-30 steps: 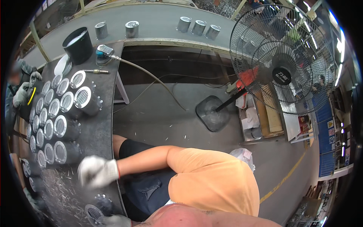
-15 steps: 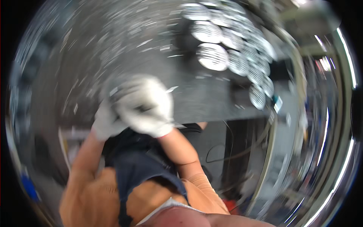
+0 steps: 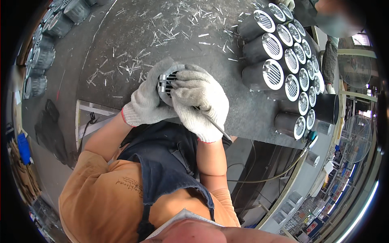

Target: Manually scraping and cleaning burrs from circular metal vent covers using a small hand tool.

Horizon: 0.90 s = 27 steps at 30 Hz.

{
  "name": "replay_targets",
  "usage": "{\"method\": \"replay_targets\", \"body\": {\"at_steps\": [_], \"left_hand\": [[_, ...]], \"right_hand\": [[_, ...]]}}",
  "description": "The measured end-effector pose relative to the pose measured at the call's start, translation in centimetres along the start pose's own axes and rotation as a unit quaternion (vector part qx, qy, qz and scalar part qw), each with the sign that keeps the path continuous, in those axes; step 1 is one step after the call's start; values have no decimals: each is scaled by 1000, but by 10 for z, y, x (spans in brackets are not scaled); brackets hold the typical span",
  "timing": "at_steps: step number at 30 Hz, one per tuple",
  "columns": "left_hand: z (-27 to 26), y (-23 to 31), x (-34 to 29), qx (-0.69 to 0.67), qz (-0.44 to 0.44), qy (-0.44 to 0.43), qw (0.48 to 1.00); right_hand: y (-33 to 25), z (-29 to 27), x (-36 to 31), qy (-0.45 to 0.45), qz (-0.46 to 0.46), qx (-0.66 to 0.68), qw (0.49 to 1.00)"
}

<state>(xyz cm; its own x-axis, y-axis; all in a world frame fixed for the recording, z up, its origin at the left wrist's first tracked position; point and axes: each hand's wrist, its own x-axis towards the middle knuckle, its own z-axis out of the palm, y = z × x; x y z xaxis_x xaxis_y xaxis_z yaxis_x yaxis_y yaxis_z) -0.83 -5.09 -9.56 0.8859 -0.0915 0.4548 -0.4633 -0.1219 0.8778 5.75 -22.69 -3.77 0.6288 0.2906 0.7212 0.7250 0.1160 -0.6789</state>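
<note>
Standing in a factory workshop. Metal slivers (image 3: 204, 35) are littering the dark worktable (image 3: 243, 113); slotted metal cups (image 3: 259, 48) are crowding one side; a hose (image 3: 259, 181) is trailing past its edge. Caged fan (image 3: 356, 137) standing beyond, strip light (image 3: 366, 206) glowing. Worker (image 3: 97, 186) wearing white gloves (image 3: 206, 95), dark apron (image 3: 170, 170).

Grey floor (image 3: 50, 164) lies beside a dark worktable (image 3: 251, 121); a strip light (image 3: 360, 215) glows at right.
</note>
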Motion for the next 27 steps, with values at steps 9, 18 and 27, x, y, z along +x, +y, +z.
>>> {"method": "replay_targets", "body": {"at_steps": [9, 18, 27], "left_hand": [[-4, 4, 2, 57, 22, -3, 998], [-8, 14, 4, 110, -36, 0, 993], [-4, 27, 2, 203, -96, 19, 974]], "right_hand": [[-5, -3, 8, -41, -13, -28, 999], [-8, -17, 26, -149, -7, -19, 989], [-9, -29, 3, -68, 136, 75, 985]]}}
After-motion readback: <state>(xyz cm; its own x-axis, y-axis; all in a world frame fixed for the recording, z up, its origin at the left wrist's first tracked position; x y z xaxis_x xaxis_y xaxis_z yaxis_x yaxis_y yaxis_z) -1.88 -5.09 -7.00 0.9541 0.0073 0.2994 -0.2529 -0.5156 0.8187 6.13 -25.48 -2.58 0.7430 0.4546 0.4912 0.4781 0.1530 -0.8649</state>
